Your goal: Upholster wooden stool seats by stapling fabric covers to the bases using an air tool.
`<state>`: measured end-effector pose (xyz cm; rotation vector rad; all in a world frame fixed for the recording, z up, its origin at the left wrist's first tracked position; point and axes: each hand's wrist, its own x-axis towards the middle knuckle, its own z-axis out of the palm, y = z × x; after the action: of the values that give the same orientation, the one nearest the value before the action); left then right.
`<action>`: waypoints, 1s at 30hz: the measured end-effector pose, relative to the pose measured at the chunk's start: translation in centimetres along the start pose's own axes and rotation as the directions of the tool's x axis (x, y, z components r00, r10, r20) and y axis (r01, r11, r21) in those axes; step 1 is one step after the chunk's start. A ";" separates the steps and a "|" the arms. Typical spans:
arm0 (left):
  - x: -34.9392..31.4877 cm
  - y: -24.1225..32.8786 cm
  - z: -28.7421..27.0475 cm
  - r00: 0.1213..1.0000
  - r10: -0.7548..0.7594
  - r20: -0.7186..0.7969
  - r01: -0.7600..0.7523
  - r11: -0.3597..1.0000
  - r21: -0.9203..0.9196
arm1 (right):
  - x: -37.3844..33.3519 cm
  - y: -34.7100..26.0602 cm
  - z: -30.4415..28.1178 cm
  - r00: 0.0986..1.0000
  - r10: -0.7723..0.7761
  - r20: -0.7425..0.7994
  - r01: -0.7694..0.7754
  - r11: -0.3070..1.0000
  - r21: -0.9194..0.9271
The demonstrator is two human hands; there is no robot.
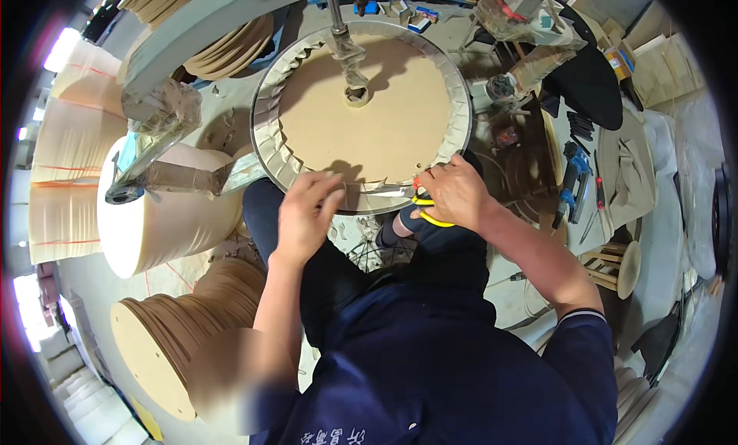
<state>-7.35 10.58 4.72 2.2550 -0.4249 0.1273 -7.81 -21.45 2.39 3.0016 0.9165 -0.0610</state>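
A round tan board [323,130] lies in a ring, with pale fabric [265,126] folded in pleats over its rim. My right hand [455,193] is closed around scissors [424,202] with yellow and red handles, at the near right edge of the ring. Their silver blades point left along the fabric's near edge. My left hand [304,210] hovers by the near left rim, fingers bent and thumb apart, with nothing visible between them. Whether its fingertips touch the fabric is hard to see. A metal rod [338,22] wrapped in clear film comes down onto the board's middle.
Stacked tan discs [207,314] and a large cream roll [169,206] stand at left. Film-wrapped machine arms [184,176] flank the ring. To the right, a blue power tool [573,176] and a red-handled screwdriver [600,195] lie beside grey cloth [630,176]. Fabric scraps litter the floor.
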 end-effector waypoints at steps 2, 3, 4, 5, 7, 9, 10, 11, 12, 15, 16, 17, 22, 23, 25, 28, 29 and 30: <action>1.3 -1.0 1.6 0.998 0.004 0.055 -0.004 1.000 0.003 | 0.6 -0.5 -0.1 1.000 -0.005 -0.012 0.006 0.997 0.074; 1.8 -1.7 1.9 0.980 0.005 0.197 -0.001 1.000 -0.024 | 0.7 -0.7 -0.3 1.000 0.002 -0.007 -0.001 0.996 0.094; 2.1 -2.3 2.3 0.942 0.009 0.335 0.007 0.999 -0.048 | 0.8 -0.7 -0.4 1.000 0.006 -0.009 -0.005 0.995 0.095; 2.1 -2.7 2.7 0.948 0.021 0.317 -0.003 0.998 -0.056 | 0.9 -0.7 -0.5 1.000 0.009 0.011 -0.010 0.996 0.092; 2.7 -2.8 3.0 0.949 -0.016 0.315 0.032 0.998 -0.048 | 0.8 -0.7 -0.5 0.999 0.022 0.032 -0.025 0.995 0.093; 3.3 -2.8 3.0 0.950 -0.059 0.307 0.074 0.997 -0.038 | 0.9 -0.7 -0.6 1.000 0.017 0.018 -0.018 0.998 0.068; 3.6 -2.7 2.9 0.937 -0.072 0.342 0.084 0.996 -0.020 | 1.0 -0.8 -0.7 1.000 0.017 0.019 -0.018 0.997 0.071; 3.8 -2.6 2.8 0.923 -0.086 0.376 0.094 0.996 -0.003 | 1.1 -0.9 -0.8 1.000 0.017 0.014 -0.019 0.995 0.095; 3.8 -2.7 2.7 0.922 -0.087 0.377 0.094 0.996 0.000 | 1.2 -1.0 -0.8 1.000 0.019 0.008 -0.020 0.993 0.120; 3.8 -2.8 2.8 0.922 -0.075 0.381 0.067 0.997 0.036 | 1.6 -0.9 -0.1 1.000 0.002 -0.003 -0.002 0.997 0.081; 3.7 -2.8 2.9 0.925 -0.068 0.373 0.060 0.998 0.033 | 1.7 -0.9 0.0 1.000 0.004 -0.003 -0.004 0.997 0.083; 3.7 -2.9 3.0 0.928 -0.061 0.366 0.054 0.998 0.029 | 1.7 -0.9 0.0 0.998 0.010 0.069 -0.016 0.996 0.084; 3.3 -3.5 3.3 0.951 -0.071 0.301 0.088 0.995 -0.044 | 1.2 -1.1 0.2 0.992 0.004 0.128 -0.017 0.995 0.102; 3.3 -3.5 3.4 0.953 -0.092 0.288 0.113 0.992 -0.057 | 1.1 -1.3 0.2 1.000 0.000 -0.005 0.000 0.997 0.075; 3.2 -3.5 3.6 0.946 -0.126 0.299 0.152 0.986 -0.066 | 1.2 -1.7 0.2 0.990 -0.006 -0.139 0.013 0.999 0.047; 3.0 -3.9 4.1 0.951 -0.123 0.282 0.161 0.980 -0.116 | 1.9 -2.3 0.7 0.982 -0.035 -0.188 0.043 0.998 0.040; 2.9 -4.1 4.3 0.963 -0.088 0.254 0.130 0.979 -0.156 | 2.1 -2.2 0.8 0.995 -0.032 -0.092 0.037 0.998 0.054; 2.8 -4.4 4.5 0.963 -0.088 0.253 0.130 0.979 -0.154 | 2.2 -2.2 0.9 0.999 -0.033 0.005 0.033 0.997 0.068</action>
<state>-3.42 9.16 -0.71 2.1261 -0.4229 -0.2397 -7.24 -18.44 1.38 3.0460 0.9832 -0.1032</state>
